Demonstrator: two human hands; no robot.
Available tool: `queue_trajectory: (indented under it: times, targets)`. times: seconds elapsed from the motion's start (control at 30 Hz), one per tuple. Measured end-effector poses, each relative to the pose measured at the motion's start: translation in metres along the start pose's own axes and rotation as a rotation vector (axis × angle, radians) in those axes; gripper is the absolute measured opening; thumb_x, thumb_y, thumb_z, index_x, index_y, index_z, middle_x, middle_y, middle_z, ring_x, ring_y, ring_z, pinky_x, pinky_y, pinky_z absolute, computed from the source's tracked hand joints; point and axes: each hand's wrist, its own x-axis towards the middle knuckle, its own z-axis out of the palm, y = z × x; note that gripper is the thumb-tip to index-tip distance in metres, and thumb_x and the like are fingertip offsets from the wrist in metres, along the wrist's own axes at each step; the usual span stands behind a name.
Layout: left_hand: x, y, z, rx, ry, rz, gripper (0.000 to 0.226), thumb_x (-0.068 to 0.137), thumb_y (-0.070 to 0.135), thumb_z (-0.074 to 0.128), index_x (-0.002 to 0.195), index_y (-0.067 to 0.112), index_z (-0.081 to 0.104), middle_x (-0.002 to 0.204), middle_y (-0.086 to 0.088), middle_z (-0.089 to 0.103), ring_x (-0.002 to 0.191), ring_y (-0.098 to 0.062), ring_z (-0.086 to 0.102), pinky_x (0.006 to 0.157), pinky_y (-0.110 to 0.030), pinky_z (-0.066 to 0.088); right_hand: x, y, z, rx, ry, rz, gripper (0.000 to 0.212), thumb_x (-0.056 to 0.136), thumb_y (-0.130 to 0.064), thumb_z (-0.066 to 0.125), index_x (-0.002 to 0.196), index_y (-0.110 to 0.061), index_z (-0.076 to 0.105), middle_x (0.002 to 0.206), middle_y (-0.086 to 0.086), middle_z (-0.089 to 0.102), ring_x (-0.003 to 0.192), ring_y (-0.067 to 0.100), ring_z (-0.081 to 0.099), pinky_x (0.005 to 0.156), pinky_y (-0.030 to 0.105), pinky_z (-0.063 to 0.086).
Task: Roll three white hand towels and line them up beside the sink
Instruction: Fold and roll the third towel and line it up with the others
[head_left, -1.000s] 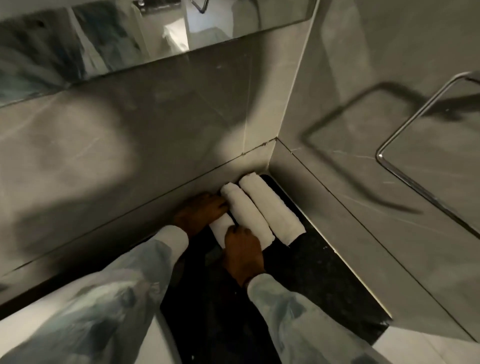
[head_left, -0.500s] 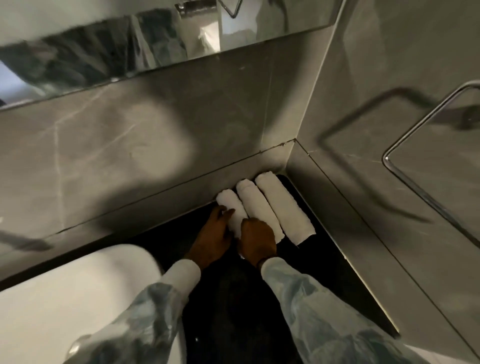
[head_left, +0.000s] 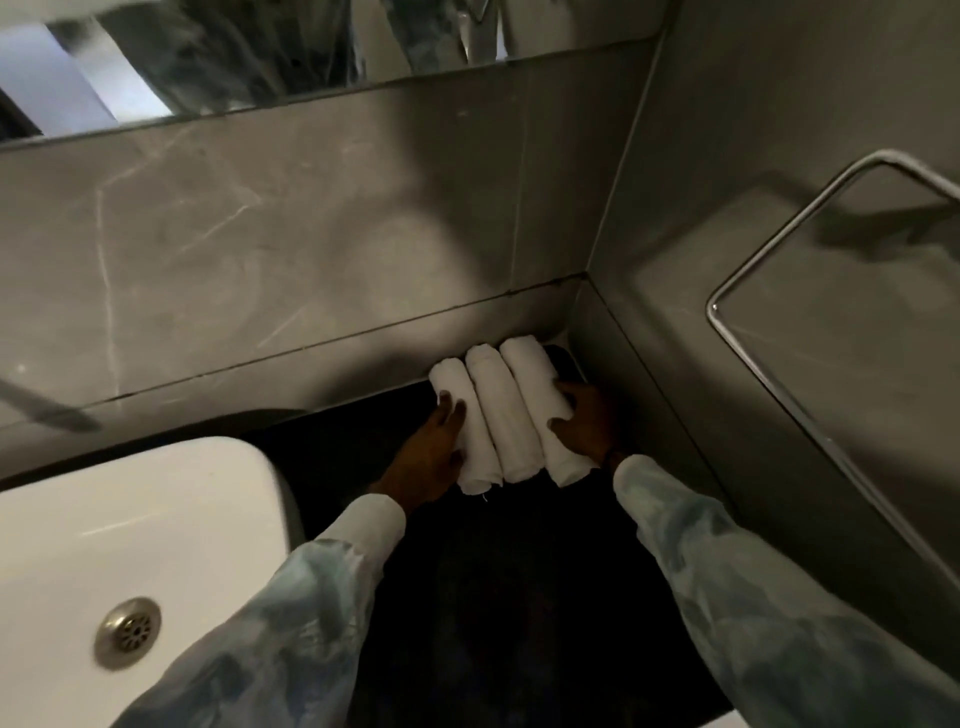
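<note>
Three rolled white hand towels lie side by side on the dark counter (head_left: 519, 571), tucked into the wall corner right of the white sink (head_left: 130, 519). They touch each other: the left towel (head_left: 470, 441), the middle towel (head_left: 501, 415) and the right towel (head_left: 527, 379). My left hand (head_left: 426, 457) rests flat against the outer side of the left towel, fingers stretched out. My right hand (head_left: 587, 426) cups the outer side of the right towel, thumb and fingers curled onto it. The near ends of the rolls are roughly level.
The sink's metal drain (head_left: 127, 631) shows at the lower left. Grey marble walls close the corner behind and to the right. A chrome rail (head_left: 753, 374) juts from the right wall. A mirror (head_left: 208, 67) runs along the top.
My right hand moved from the middle towel to the right side of the row. My left hand stays on the left side. The three rolls now sit tight together. The view swung left, showing the sink.
</note>
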Motion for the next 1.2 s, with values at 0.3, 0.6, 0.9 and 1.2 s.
queue_trajectory:
  times: [0.3,0.6,0.9,1.2]
  targets:
    - [-0.016,0.021,-0.014,0.115,0.071,-0.081,0.073,0.093,0.021,0.056,0.151,0.02,0.012,0.16,-0.012,0.004,0.143,-0.034,0.022,0.113,-0.045,0.033,-0.018,0.0,0.003,0.141,0.017,-0.116,0.076,0.082,-0.013,0.071,0.147,-0.02,0.034,0.149,0.011,0.04,0.134,0.029,0.041,0.111,0.04,0.035]
    - [-0.049,0.054,0.026,0.086,0.041,0.0,0.087,0.092,0.025,0.058,0.151,0.019,-0.007,0.148,-0.017,-0.038,0.139,-0.043,-0.024,0.115,-0.051,0.013,-0.044,0.038,0.011,-0.128,-0.183,-0.453,0.092,0.084,-0.012,0.07,0.152,-0.027,0.01,0.16,0.002,-0.016,0.148,0.024,-0.003,0.121,0.047,0.014]
    - [-0.032,0.053,0.042,0.158,0.104,-0.034,0.091,0.091,0.035,0.055,0.15,0.019,-0.012,0.151,-0.017,-0.035,0.139,-0.042,-0.026,0.113,-0.057,0.013,-0.02,0.045,0.024,-0.243,-0.132,-0.537,0.091,0.087,-0.008,0.062,0.151,-0.035,0.004,0.159,-0.003,-0.023,0.148,0.024,-0.006,0.12,0.045,0.013]
    - [-0.036,0.056,0.035,0.178,0.06,-0.075,0.086,0.093,0.034,0.054,0.151,0.02,-0.008,0.154,-0.018,-0.028,0.141,-0.044,-0.019,0.115,-0.057,0.011,-0.023,0.034,0.012,-0.249,-0.165,-0.491,0.095,0.084,-0.02,0.069,0.151,-0.028,0.002,0.162,0.009,-0.007,0.148,0.03,0.003,0.119,0.049,0.019]
